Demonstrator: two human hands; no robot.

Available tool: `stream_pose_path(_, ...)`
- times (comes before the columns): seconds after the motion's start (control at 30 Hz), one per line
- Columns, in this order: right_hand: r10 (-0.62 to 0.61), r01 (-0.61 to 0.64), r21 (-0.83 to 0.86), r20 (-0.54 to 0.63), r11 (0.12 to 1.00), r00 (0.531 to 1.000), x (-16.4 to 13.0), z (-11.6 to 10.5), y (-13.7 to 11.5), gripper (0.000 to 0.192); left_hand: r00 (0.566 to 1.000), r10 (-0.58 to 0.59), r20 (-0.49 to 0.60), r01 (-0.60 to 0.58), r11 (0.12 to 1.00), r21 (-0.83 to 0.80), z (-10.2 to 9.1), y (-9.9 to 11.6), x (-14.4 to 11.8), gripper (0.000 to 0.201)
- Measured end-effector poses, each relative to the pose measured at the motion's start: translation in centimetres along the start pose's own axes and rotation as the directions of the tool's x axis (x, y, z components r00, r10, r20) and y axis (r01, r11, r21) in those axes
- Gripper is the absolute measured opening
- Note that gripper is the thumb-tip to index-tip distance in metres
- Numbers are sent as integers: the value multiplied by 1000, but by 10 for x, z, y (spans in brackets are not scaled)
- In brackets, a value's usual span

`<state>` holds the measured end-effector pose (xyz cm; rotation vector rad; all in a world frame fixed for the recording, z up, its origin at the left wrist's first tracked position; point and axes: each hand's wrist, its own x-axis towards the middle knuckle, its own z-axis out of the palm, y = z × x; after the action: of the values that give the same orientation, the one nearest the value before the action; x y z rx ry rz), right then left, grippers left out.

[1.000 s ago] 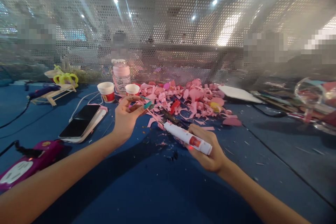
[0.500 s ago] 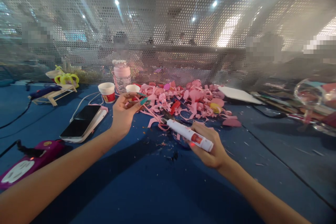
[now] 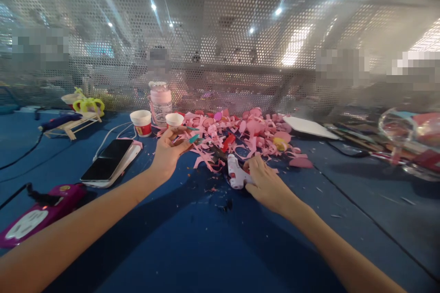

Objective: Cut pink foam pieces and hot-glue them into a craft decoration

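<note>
My left hand [image 3: 168, 153] is raised over the left edge of a heap of pink paper scraps [image 3: 256, 127], thumb and fingers pinched together. Teal tips [image 3: 194, 138] show at its fingers; whether these are nails or a small piece is unclear, and anything held there is too small to name. My right hand [image 3: 266, 183] has its fingers closed at the handle of a white glue gun [image 3: 237, 173], low at the front of the heap. The gun's nozzle faces away from me, beside a dark object that is partly hidden.
Left of the heap are paper cups [image 3: 140, 123], a pink-topped bottle [image 3: 161, 103], a phone [image 3: 108, 160] and a purple power strip [image 3: 41, 215]. A blue tool [image 3: 62, 121] rests on a small wooden rack. A white board [image 3: 309, 127] lies right, before a perforated metal screen [image 3: 227, 55].
My right hand has lowered the glue gun and turned it, so it now points away instead of lying slantwise. My left hand has shifted slightly right and down, still pinched.
</note>
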<state>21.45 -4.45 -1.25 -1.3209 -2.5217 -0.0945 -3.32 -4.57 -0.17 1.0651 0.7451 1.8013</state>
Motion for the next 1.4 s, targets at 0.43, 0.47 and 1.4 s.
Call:
stream_pose_path(0.43,-103,244,317,-402,916,910,-6,4,-51,28,971,-224,84,225,974,6,14,-5,-19,36)
stream_pose_path(0.47,-109,251,323,-400,913,910,-6,5,-55,30,966,-236,101,236,972,11,15,-5,-21,35)
stream_pose_path(1.4,-195,271,186,-347,945,917,-8,7,-59,35,934,-338,116,333,941,62,22,-6,-31,34)
